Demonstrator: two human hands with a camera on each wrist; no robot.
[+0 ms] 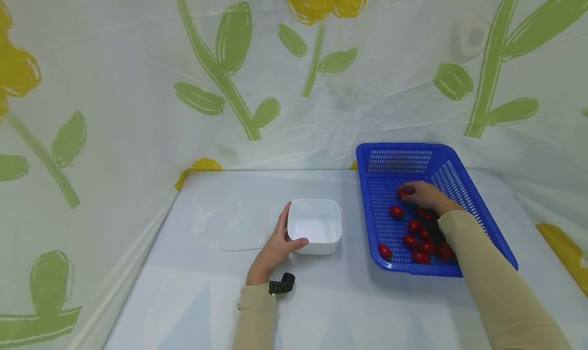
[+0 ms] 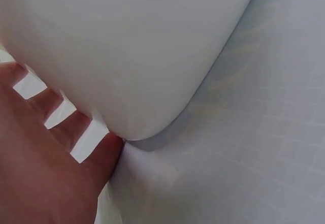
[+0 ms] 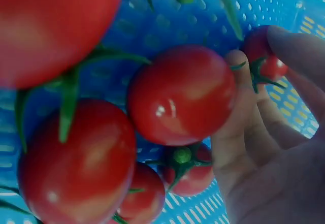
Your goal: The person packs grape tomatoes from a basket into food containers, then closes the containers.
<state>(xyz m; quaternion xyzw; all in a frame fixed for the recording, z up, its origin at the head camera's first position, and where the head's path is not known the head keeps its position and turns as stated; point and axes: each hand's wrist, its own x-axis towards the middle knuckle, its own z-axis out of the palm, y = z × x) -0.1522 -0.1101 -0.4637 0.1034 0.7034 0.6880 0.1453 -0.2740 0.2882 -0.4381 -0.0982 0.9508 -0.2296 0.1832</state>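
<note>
The fingers of the right hand (image 1: 429, 196) pinch one small red oval tomato with green calyx (image 3: 259, 43) — it is within the blue rectangular perforated plastic basket (image 1: 365, 202); whether it touches the bottom, I cannot tell. Most of the other red tomatoes (image 1: 414, 226) lie nearer to the person. The left hand (image 1: 275, 248) grips, between thumb and fingers, the white rounded-square container (image 1: 321, 248) — to the left of this, a transparent flat lid (image 1: 245, 230) lies on the white table (image 1: 312, 304).
</note>
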